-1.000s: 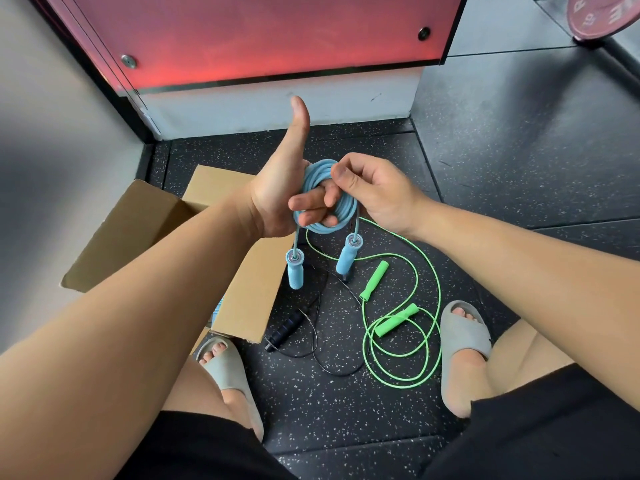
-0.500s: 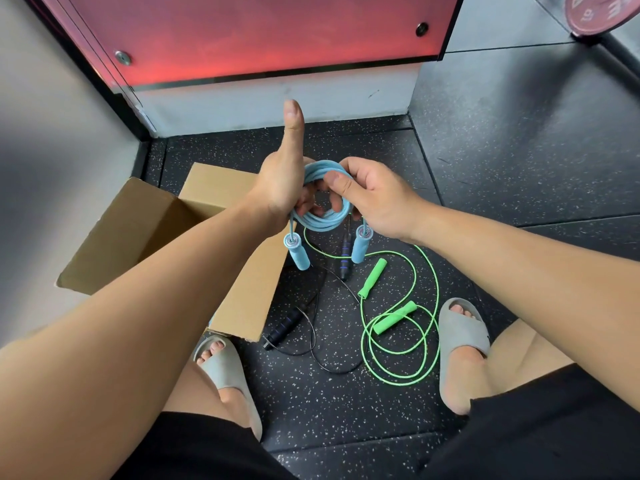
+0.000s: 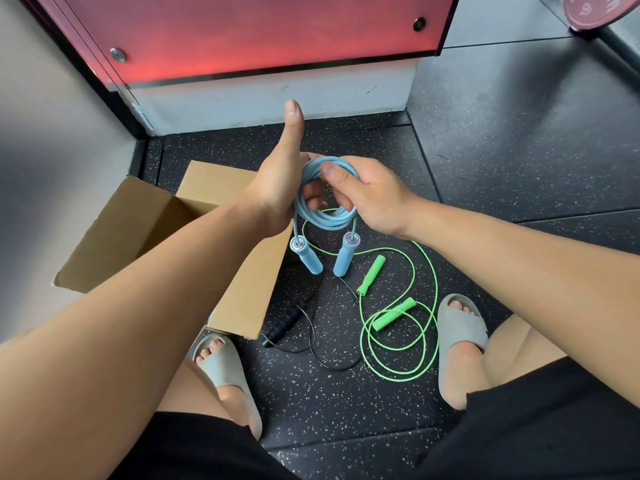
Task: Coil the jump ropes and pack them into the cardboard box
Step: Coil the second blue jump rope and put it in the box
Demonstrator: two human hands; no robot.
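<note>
Above the floor, both the left hand (image 3: 277,188) and right hand (image 3: 372,195) grip the coiled blue rope (image 3: 325,216), the open cardboard box (image 3: 145,237) lying lower left, nearer the left hand.

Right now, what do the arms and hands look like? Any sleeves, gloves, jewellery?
Both forearms are bare to the frame edge: no sleeves visible. Left hand and right hand have no gloves, rings, watch or bands. Nails are short and unpainted. No markings show.

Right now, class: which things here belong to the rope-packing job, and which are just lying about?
Job:
blue rope, held by left hand and right hand
green rope
black rope
cardboard box

Lying about:
red round plate
</note>
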